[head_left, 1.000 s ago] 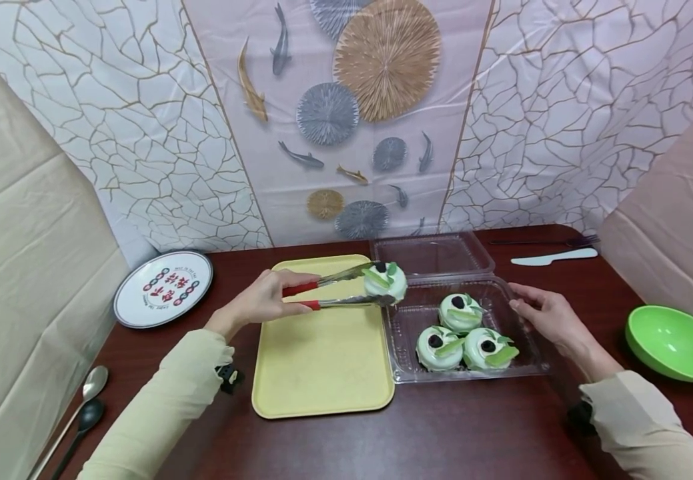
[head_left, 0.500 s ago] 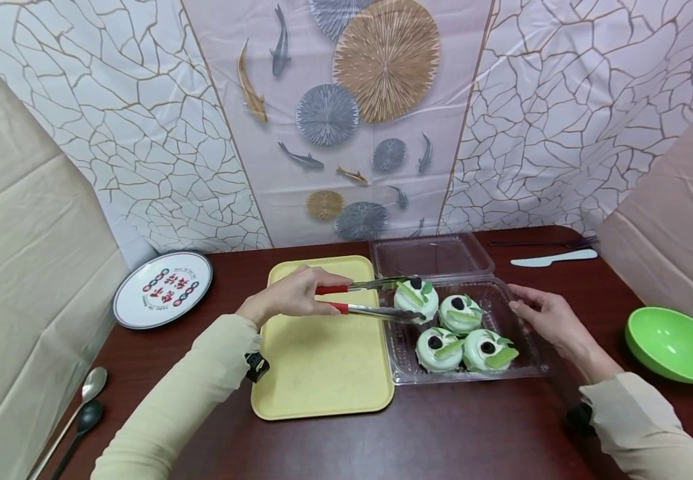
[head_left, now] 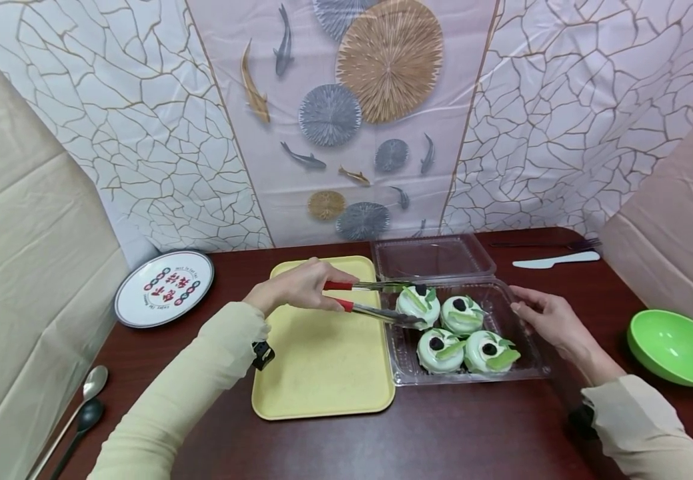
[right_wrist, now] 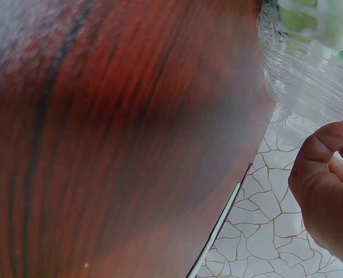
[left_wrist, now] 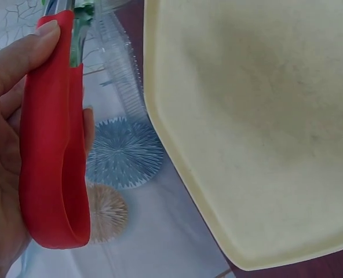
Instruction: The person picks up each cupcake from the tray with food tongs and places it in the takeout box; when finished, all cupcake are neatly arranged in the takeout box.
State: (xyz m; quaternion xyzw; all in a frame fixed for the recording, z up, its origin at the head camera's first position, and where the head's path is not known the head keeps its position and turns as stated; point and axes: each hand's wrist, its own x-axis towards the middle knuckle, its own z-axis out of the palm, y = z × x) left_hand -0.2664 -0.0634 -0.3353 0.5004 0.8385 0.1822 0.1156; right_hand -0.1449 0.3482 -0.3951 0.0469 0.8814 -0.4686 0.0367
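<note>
My left hand [head_left: 301,287] grips tongs [head_left: 376,312] by their red handles, seen close in the left wrist view. The tongs' metal ends lie on either side of a round, pale green frosted cake [head_left: 418,308] with a dark berry and green slices on top. This cake is at the back left of a clear plastic container [head_left: 525,357], beside three similar cakes [head_left: 439,357]. At the container's right side, my right hand [head_left: 553,320] pinches the rim between thumb and fingers. The container's hinged lid [head_left: 433,257] lies folded back behind it.
A yellow tray [head_left: 322,367] stands left of the container, under the left forearm. Farther left are a printed white plate [head_left: 163,290] and two spoons [head_left: 88,413]. A green bowl [head_left: 679,347], a white knife [head_left: 556,259] and a dark fork [head_left: 580,244] are at right.
My left hand has carried the cake in the tongs rightward from over the tray's edge into the container's back left, then slightly lower. My right hand has stayed at the rim.
</note>
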